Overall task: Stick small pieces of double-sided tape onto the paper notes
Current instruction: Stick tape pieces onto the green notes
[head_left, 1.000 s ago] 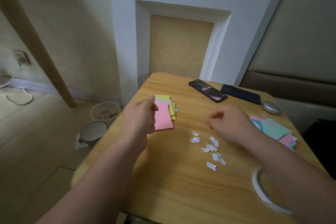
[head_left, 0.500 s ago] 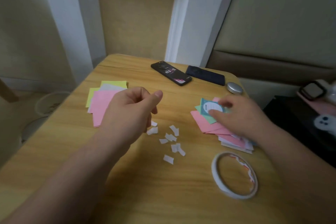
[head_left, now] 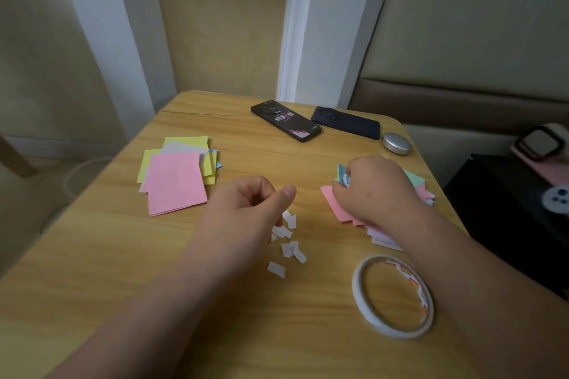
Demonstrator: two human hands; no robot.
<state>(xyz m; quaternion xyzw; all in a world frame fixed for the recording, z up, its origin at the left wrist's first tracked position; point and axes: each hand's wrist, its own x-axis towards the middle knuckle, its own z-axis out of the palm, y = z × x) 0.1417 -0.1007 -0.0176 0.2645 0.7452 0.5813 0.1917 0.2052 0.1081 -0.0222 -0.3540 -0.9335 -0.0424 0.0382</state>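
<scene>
Two stacks of coloured paper notes lie on the wooden table (head_left: 123, 255). The left stack (head_left: 175, 184) has a pink note on top of yellow ones. My right hand (head_left: 375, 191) covers the right stack (head_left: 329, 198) and grips the edge of its top teal note (head_left: 342, 176), lifting it slightly. Several small white tape pieces (head_left: 288, 248) lie scattered between the stacks. My left hand (head_left: 246, 212) hovers just above them with its fingers curled and thumb out; nothing shows in it. A roll of double-sided tape (head_left: 360, 292) lies flat near my right forearm.
Two dark phones (head_left: 286, 120) (head_left: 345, 122) and a small round silver case (head_left: 396, 143) lie along the table's far edge. A dark side table (head_left: 508, 209) with a watch-like item stands to the right. A wall and alcove are behind.
My view swung right and down. My right hand moved from above the tape pieces to the right stack and took hold of the teal note. My left hand kept its curled pose.
</scene>
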